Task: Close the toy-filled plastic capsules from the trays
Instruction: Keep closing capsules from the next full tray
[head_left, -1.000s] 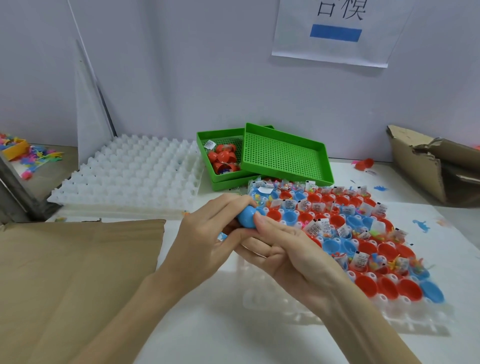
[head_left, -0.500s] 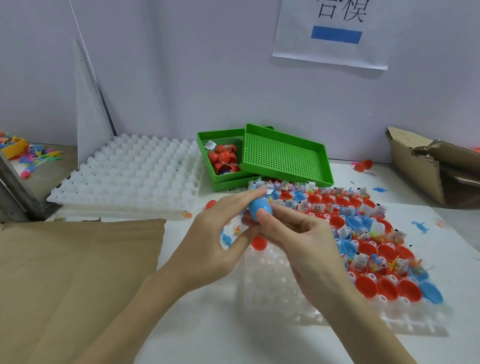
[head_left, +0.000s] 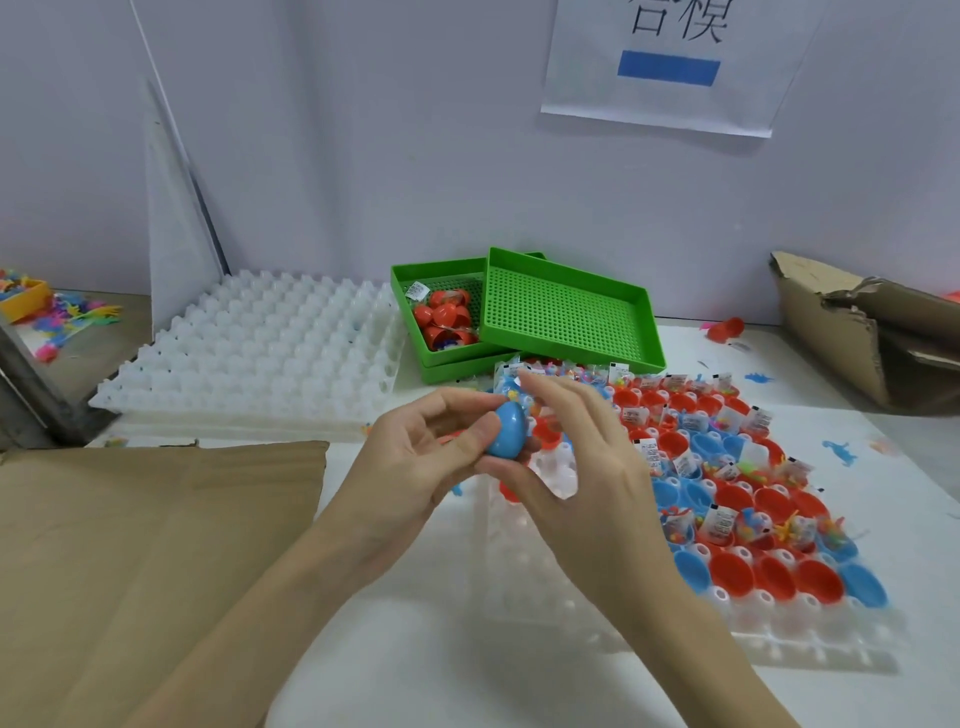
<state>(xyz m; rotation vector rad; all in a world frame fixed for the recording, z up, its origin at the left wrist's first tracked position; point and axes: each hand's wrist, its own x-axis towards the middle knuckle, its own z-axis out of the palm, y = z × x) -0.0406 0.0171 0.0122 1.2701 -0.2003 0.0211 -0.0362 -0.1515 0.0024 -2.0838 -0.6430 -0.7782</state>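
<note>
White tabletop against a pale wall, with a paper sign at the upper right of the frame. Head view only. Centre frame: left hand grips a closed blue capsule between thumb and curled fingers, held above the table. Right hand sits just right of the capsule, lower fingers touching under it, upper fingers extended and spread loosely above; it does not appear to clamp anything. Right of centre, running to the lower right: clear capsule tray, its near-left cells bare, the remaining cells filled with open red and blue capsule halves, many carrying small bagged toys with white labels. Above centre: two green mesh trays, the upper one tilted across the lower; the lower holds several red capsules. Left of the green trays: a stack of white empty cell trays. Lower left: flat brown cardboard sheet. Far right edge: torn cardboard box. Far left edge: a scatter of small colourful toys beside a yellow bin. One loose red capsule lies on the table right of the green trays.
</note>
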